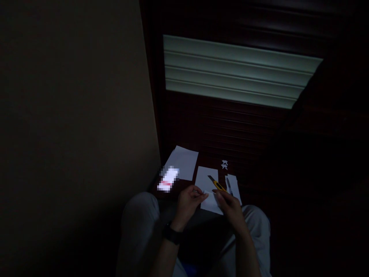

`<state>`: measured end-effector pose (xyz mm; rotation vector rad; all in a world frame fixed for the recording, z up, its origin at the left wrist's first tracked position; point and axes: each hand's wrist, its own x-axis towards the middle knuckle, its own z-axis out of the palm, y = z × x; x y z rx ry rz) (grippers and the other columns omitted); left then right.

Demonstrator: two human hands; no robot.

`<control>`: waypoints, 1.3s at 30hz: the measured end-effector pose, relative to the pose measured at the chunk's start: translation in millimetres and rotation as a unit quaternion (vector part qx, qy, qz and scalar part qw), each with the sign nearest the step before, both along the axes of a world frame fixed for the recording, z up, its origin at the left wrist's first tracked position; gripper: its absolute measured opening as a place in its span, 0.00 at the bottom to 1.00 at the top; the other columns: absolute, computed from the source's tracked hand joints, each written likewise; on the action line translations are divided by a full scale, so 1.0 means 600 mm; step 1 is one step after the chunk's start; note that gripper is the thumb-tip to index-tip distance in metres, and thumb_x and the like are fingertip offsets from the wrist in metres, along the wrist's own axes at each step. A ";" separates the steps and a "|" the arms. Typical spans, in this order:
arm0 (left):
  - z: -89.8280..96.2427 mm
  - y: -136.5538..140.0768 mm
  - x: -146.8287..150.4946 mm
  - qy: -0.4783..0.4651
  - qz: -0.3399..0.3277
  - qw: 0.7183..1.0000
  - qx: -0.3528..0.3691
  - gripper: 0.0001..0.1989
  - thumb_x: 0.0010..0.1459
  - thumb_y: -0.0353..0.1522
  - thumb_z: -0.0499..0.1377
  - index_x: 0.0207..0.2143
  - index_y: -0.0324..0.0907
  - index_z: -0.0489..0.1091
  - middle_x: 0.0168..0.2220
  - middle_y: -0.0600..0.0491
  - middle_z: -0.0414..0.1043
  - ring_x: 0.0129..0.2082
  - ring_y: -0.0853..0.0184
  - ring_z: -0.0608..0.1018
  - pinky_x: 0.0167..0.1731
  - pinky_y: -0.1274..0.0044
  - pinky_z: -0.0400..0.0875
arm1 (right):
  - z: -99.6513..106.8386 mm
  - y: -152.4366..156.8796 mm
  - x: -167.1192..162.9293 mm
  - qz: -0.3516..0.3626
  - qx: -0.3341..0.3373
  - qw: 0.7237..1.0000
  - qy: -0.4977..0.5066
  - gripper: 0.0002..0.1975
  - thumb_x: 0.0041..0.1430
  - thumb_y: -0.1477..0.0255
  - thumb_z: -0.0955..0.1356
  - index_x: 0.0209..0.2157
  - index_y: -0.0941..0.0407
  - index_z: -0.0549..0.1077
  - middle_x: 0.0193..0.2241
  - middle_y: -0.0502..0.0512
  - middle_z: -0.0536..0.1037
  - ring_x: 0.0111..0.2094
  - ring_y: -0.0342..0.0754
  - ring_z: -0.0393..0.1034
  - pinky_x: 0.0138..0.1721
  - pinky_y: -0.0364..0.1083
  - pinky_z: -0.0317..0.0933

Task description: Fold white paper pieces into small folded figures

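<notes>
A small white sheet of paper (211, 203) is held in front of me by its upper edge. My left hand (188, 200), with a dark watch on the wrist, pinches its left corner. My right hand (230, 206) has closed fingers at its right side. Just beyond the right fingers is a yellow utility knife (218, 185), its blade pointing up and left over another white sheet (202, 177). The knife's near end is hidden by the right hand, and it seems to lie there rather than be gripped.
Larger white sheets (184, 161) and a bright phone (168, 179) with a blurred screen lie at left on the dark table. To the right, a pen (229, 185) rests on more paper (235, 187). Small white paper pieces (224, 165) sit farther back. A wall stands left, a slatted panel ahead.
</notes>
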<state>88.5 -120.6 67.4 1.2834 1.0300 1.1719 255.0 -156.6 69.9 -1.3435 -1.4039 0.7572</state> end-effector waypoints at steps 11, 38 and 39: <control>-0.012 0.002 -0.005 -0.021 -0.034 0.999 -0.033 0.16 0.42 0.37 0.66 0.33 0.36 0.73 0.29 0.46 0.77 0.29 0.64 0.77 0.29 0.77 0.69 | -0.010 0.000 0.001 -0.002 -0.004 1.000 0.029 0.18 0.54 0.58 0.65 0.36 0.56 0.77 0.31 0.56 0.79 0.33 0.54 0.71 0.32 0.49 0.65; 0.011 -0.008 0.014 -0.168 0.061 0.982 -0.057 0.16 0.48 0.37 0.61 0.39 0.38 0.74 0.41 0.45 0.73 0.39 0.62 0.75 0.29 0.80 0.67 | -0.014 0.017 -0.045 -0.033 0.063 0.992 0.106 0.10 0.48 0.72 0.69 0.35 0.53 0.78 0.40 0.55 0.77 0.44 0.54 0.69 0.45 0.51 0.63; 0.011 -0.008 0.014 -0.164 0.063 0.983 -0.050 0.16 0.48 0.37 0.61 0.39 0.38 0.74 0.41 0.44 0.73 0.38 0.63 0.75 0.28 0.80 0.67 | -0.014 0.017 -0.044 -0.030 0.069 0.992 0.105 0.10 0.48 0.73 0.69 0.35 0.53 0.78 0.40 0.55 0.77 0.44 0.54 0.69 0.45 0.52 0.62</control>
